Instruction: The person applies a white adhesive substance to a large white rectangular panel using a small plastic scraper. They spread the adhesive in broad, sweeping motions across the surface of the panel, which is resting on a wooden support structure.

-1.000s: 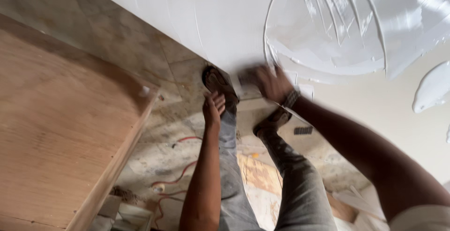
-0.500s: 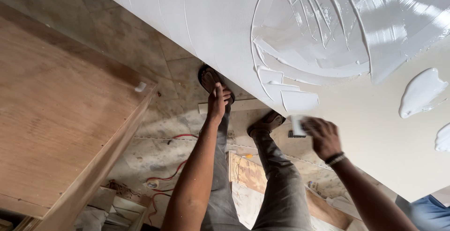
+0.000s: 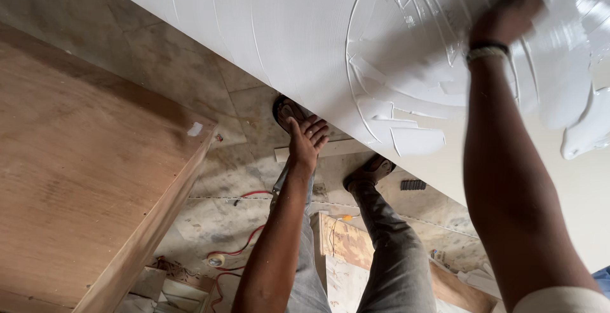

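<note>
Wet putty point(image 3: 438, 71) under raised right hand point(image 3: 508, 14); left hand point(image 3: 307, 140) hangs open

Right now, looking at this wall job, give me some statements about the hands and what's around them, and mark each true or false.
1. The right hand is raised against the white wall, over the wet arcs of plaster. True.
2. The left hand grips a hammer. False: it is open, fingers spread, by the wall's lower edge, holding nothing visible.
3. A band sits on the right wrist. True.
4. A red cable lies on the floor below. True.
5. The wooden board is on the right side of the view. False: it is on the left.
</note>
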